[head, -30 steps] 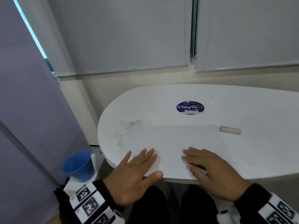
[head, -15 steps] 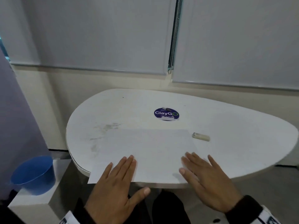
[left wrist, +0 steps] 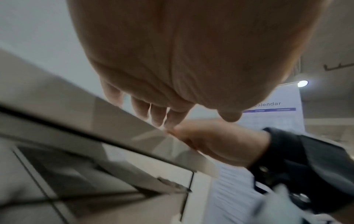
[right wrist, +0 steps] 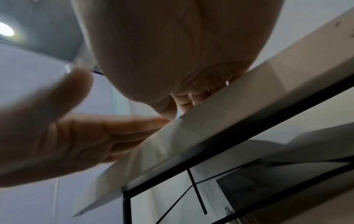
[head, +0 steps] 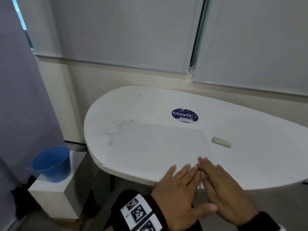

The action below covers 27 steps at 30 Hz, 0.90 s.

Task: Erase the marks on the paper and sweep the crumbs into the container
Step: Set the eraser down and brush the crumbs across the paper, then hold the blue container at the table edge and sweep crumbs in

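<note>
A white sheet of paper (head: 158, 147) lies on the white oval table (head: 250, 164), its near edge at the table's front rim. My left hand (head: 180, 184) and right hand (head: 221, 184) lie flat side by side on the paper's near right corner, fingers straight and touching each other. Neither hand holds anything. A pale eraser (head: 221, 142) rests on the table just right of the paper. The blue bucket (head: 51, 164) stands on a low white block left of the table. From below, the left wrist view shows my left fingers (left wrist: 157, 116) over the table edge. Crumbs are too small to make out.
Grey smudges (head: 115, 130) mark the table at the paper's far left corner. A round purple ClayGo sticker (head: 184, 115) sits behind the paper. The white block (head: 55, 197) under the bucket is lower than the tabletop. Window blinds and a wall close the far side.
My left hand has slid right along the paper until it meets my right hand. The head view has swung, so the bucket shows further in again.
</note>
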Each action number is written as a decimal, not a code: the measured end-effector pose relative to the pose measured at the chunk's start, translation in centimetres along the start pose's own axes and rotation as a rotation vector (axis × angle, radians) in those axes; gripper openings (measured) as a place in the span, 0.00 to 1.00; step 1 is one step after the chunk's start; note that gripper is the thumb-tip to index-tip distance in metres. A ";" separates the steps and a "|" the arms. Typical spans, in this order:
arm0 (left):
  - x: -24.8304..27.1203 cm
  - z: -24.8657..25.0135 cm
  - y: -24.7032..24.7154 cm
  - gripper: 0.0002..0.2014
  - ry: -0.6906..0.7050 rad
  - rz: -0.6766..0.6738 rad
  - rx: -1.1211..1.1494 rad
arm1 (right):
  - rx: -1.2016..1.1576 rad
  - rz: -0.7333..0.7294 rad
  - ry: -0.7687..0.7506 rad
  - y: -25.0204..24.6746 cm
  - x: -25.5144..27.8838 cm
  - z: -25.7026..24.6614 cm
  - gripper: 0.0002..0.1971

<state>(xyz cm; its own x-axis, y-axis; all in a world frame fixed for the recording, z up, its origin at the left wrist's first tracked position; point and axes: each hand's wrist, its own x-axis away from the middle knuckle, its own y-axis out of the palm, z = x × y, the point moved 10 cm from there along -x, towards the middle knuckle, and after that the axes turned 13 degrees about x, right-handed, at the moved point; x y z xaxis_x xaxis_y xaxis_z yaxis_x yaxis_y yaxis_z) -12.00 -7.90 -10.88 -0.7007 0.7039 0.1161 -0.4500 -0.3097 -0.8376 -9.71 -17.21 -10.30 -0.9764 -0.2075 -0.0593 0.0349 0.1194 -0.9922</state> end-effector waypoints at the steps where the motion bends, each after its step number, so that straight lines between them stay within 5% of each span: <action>1: -0.1 -0.6 -0.2 0.44 -0.012 0.019 -0.021 | -0.007 0.003 -0.002 0.1 0.0 0.2 0.33; 7: 4.7 -10.3 -4.9 0.49 -0.270 0.106 -0.129 | -0.050 0.063 -0.023 -0.2 0.1 0.7 0.27; 14: 13.7 -19.0 -10.4 0.57 -0.590 0.294 -0.204 | -0.036 0.024 -0.006 -0.7 1.0 1.1 0.38; 20: 18.3 -26.8 -13.2 0.54 -0.688 0.671 0.196 | -0.082 0.124 0.163 -4.2 1.8 2.5 0.46; 23: 20.4 -33.7 -13.6 0.50 -0.779 0.811 0.319 | -0.166 0.318 0.183 -7.6 0.9 -1.3 0.35; 27: 21.2 -38.3 -13.5 0.38 -0.825 0.913 0.437 | -0.171 0.294 -0.128 -7.8 -4.3 -13.7 0.20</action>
<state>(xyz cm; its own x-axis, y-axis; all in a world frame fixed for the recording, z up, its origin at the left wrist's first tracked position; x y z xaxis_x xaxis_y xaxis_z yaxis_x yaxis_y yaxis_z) 0.39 35.64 -17.57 -0.9082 -0.4179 0.0230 0.3333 -0.7552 -0.5644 -8.66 -3.93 -0.85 -0.8948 -0.2587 -0.3637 0.2639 0.3505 -0.8986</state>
